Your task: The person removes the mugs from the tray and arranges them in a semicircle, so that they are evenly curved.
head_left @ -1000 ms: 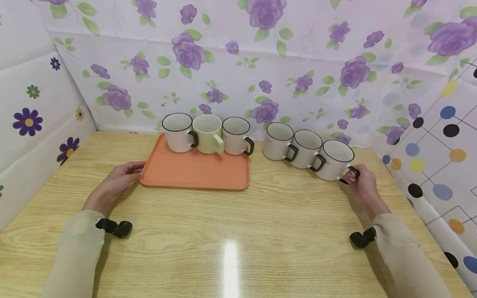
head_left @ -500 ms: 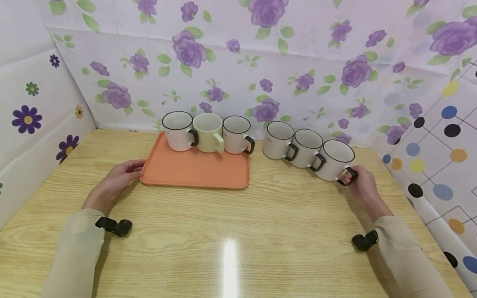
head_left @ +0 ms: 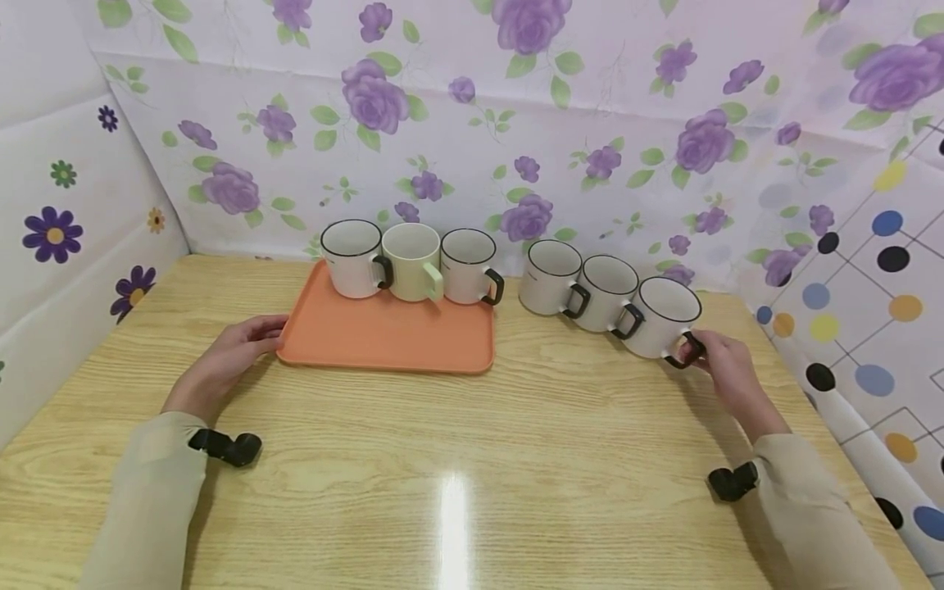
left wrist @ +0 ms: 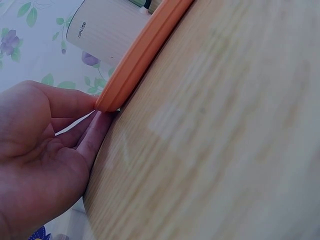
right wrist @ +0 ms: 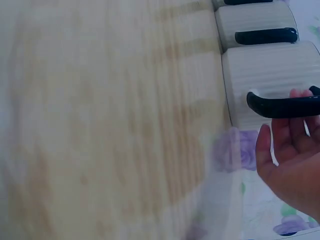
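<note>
In the head view, my left hand (head_left: 230,359) pinches the near left corner of an orange tray (head_left: 391,352). The left wrist view has thumb and fingers on either side of the tray's rim (left wrist: 142,55). Two white mugs, one at left (head_left: 354,266) and one at right (head_left: 466,266), stand on the tray's far side with a pale green mug (head_left: 410,266) between them. My right hand (head_left: 726,369) is at the black handle of the rightmost white mug (head_left: 660,315). In the right wrist view, fingertips reach behind that handle (right wrist: 285,107), while the thumb stands apart from it.
Two more white mugs, one (head_left: 549,279) and another (head_left: 605,295), stand in a slanting row with the rightmost mug, right of the tray. A flower-print cloth (head_left: 442,123) hangs behind the wooden table (head_left: 354,475). Patterned cloths close off both sides.
My right hand has loosened from the mug handle and drawn slightly to the right. The mugs, the tray and my left hand have stayed in place.
</note>
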A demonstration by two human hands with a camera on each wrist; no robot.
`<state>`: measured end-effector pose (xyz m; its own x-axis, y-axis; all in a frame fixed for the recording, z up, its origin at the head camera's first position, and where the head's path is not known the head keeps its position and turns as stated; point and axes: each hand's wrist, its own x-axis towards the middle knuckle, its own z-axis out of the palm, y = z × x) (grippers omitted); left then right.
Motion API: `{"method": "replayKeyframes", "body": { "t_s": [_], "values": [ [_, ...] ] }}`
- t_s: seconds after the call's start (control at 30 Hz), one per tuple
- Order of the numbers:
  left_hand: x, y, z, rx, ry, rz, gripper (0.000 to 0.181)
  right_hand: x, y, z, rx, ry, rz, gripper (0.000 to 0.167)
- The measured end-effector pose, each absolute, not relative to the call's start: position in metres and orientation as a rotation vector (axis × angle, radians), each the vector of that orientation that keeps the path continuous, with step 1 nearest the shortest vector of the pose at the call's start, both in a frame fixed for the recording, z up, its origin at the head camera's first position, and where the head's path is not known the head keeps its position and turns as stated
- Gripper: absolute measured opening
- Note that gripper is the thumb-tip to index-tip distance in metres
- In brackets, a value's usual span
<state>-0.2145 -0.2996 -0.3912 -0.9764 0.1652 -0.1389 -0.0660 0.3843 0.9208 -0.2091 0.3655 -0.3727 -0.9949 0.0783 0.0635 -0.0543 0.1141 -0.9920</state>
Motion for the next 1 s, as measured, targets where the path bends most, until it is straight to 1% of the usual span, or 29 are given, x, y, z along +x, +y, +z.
{"method": "replayKeyframes", "body": {
  "t_s": [0.13, 0.27, 0.37, 0.57, 0.73, 0.8, 0.9, 1.0],
  "values": [
    [-0.215, -0.300, -0.392, 0.087, 2.435, 1.633, 0.051, -0.210, 0.369, -0.363, -0.147, -2.350, 1.792, 0.030],
    [-0.216, -0.300, -0.392, 0.061, 2.440, 1.616, 0.051, -0.217, 0.365, -0.346, -0.246, -2.117, 1.865, 0.020],
    [-0.215, -0.299, -0.391, 0.049, 2.439, 1.612, 0.051, -0.225, 0.357, -0.326, -0.243, -1.905, 1.964, 0.018],
    [-0.215, -0.299, -0.391, 0.033, 2.444, 1.601, 0.052, -0.239, 0.324, -0.288, -0.100, -1.900, 1.955, 0.015],
    [-0.216, -0.300, -0.393, 0.029, 2.448, 1.633, 0.051, -0.250, 0.275, -0.273, 0.098, -2.087, 1.881, 0.010],
    [-0.216, -0.301, -0.393, 0.041, 2.446, 1.648, 0.051, -0.255, 0.254, -0.273, 0.173, -2.207, 1.815, 0.013],
    [-0.215, -0.301, -0.393, 0.048, 2.439, 1.658, 0.051, -0.264, 0.222, -0.278, 0.255, -2.352, 1.758, 0.025],
    [-0.215, -0.301, -0.392, 0.058, 2.437, 1.638, 0.051, -0.274, 0.193, -0.290, 0.296, -2.429, 1.811, 0.032]
  ]
}}
